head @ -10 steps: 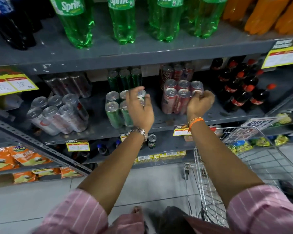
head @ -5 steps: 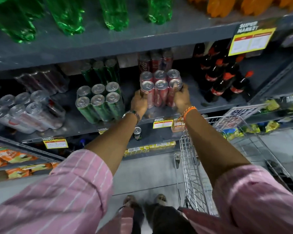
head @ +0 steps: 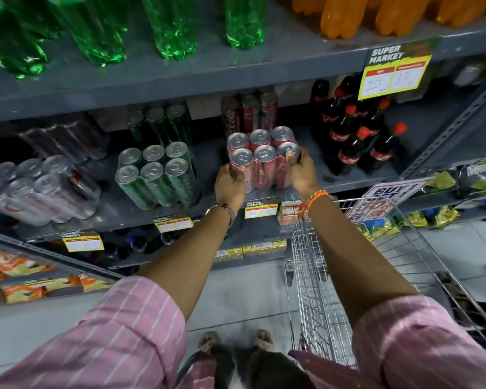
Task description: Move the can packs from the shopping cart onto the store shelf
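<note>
Two hands grip one shrink-wrapped six-pack of red cola cans, which sits near the front edge of the grey metal shelf, middle tier.

Shelving and surroundings: the shelf carries a green can pack well to the left and cola bottles just beside the pack on the right. More red cans stand directly behind it. The wire shopping cart stands below and to the right; no can packs are visible in the part of its basket that shows.

Hands: the left hand is wrapped around the pack's front left corner, fingers curled against the wrap. The right hand clasps the front right corner, thumb pressed onto the top of the nearest can, remaining fingers folded round the far side and mostly hidden.

Risks, in my judgement:
1. Released where it sits, the pack could tip forward off the shelf lip onto the cart or floor.
2. Pushed back too hard, it would strike the rear cans and knock them over.
3. Drift to the right could topple the closest bottle.
4. Film wrap is slick; pressure on one corner only may let the pack twist.
</note>
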Demonstrator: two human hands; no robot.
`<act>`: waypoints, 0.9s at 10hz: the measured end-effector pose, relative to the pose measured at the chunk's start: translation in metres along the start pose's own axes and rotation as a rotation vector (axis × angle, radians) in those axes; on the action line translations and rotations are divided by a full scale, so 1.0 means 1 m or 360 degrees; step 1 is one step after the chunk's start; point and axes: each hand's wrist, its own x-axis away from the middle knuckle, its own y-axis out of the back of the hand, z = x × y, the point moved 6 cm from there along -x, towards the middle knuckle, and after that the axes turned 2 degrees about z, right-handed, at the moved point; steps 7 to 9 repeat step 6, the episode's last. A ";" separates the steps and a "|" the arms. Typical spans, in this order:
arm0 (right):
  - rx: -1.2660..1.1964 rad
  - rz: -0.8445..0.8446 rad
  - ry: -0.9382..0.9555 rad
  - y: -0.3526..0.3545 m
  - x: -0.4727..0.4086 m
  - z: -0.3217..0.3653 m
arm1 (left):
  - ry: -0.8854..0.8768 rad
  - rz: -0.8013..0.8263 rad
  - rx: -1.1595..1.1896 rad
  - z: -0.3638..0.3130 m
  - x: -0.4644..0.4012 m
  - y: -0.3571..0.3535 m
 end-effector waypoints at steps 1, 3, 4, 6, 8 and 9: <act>0.0017 -0.0001 0.0008 0.000 0.002 0.002 | 0.0007 -0.0008 -0.0030 -0.002 -0.001 0.002; 0.0077 -0.0043 0.0014 -0.001 0.000 0.003 | 0.0015 0.0034 -0.0082 -0.009 0.001 0.004; 0.0095 -0.0065 0.0006 -0.001 0.007 0.004 | 0.0051 0.0103 -0.0081 -0.012 0.010 0.006; -0.0317 -0.0463 0.0121 0.016 0.041 0.038 | -0.0417 0.0182 -0.0410 -0.043 0.032 0.033; -0.0317 -0.0463 0.0121 0.016 0.041 0.038 | -0.0417 0.0182 -0.0410 -0.043 0.032 0.033; -0.0317 -0.0463 0.0121 0.016 0.041 0.038 | -0.0417 0.0182 -0.0410 -0.043 0.032 0.033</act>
